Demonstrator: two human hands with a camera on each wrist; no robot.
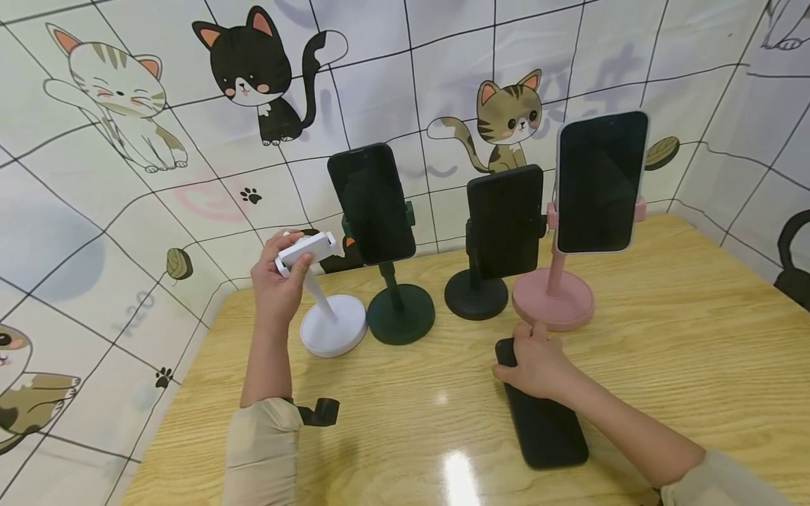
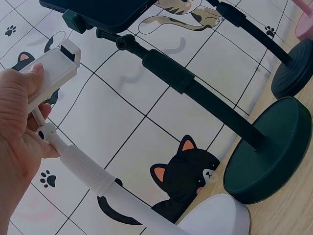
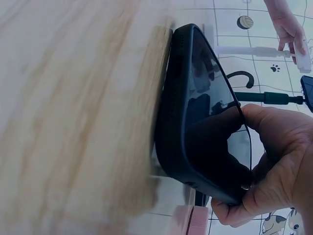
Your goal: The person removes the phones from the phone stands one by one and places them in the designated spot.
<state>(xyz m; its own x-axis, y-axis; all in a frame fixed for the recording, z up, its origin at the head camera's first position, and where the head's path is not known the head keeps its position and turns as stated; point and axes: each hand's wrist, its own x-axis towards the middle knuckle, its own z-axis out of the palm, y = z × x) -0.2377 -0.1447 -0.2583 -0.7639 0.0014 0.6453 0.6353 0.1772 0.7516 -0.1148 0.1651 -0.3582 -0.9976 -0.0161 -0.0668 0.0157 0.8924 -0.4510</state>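
Note:
My left hand (image 1: 273, 281) grips the clamp head (image 1: 308, 251) of a white phone stand (image 1: 335, 329), with the thumb across the front of the holder. In the left wrist view the stand's ribbed white stem (image 2: 88, 169) slants down from that hand. A black-cased phone (image 1: 552, 437) is at the table's front right, screen up. Spread across its far end, my right hand (image 1: 543, 365) holds it by the edges. The right wrist view shows the phone's dark glossy screen (image 3: 205, 132) between thumb and fingers; whether it is fully raised from the table I cannot tell.
A green stand (image 1: 401, 316), a black stand (image 1: 476, 295) and a pink stand (image 1: 553, 301) line the back of the wooden table (image 1: 405, 414), each bearing a phone. Behind them hangs a cat-print cloth (image 1: 380, 84). A black object (image 1: 794, 281) sits at the right edge.

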